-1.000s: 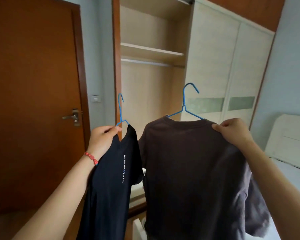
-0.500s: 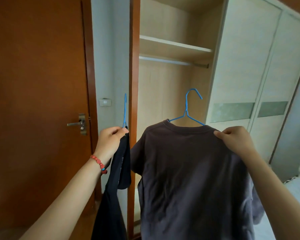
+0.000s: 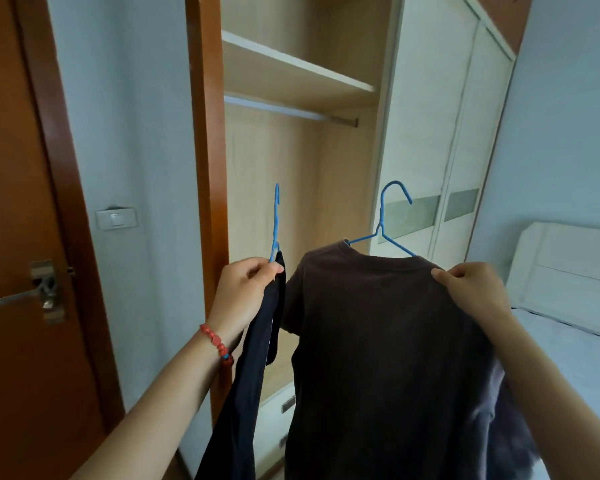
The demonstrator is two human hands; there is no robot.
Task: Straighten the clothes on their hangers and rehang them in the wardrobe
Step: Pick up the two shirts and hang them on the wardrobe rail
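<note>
Blue wire hangers [image 3: 388, 220] rise at mid-frame from the dark brown T-shirt [image 3: 378, 358], pinched by right hand [image 3: 471, 292], and navy garment [image 3: 243, 393], gripped by left hand [image 3: 246, 289], both below the metal wardrobe rail [image 3: 291, 110], running upper-centre, left hook nearer.

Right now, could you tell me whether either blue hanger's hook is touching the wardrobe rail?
Apart. The head view shows the left hook and right hook well below the wardrobe rail, with bare back panel between.

wardrobe bay [image 3: 291, 209]: open in front | rail [image 3: 284, 110]: bare | shelf [image 3: 291, 69]: close above rail | sliding door [image 3: 426, 133]: closes off right side
</note>
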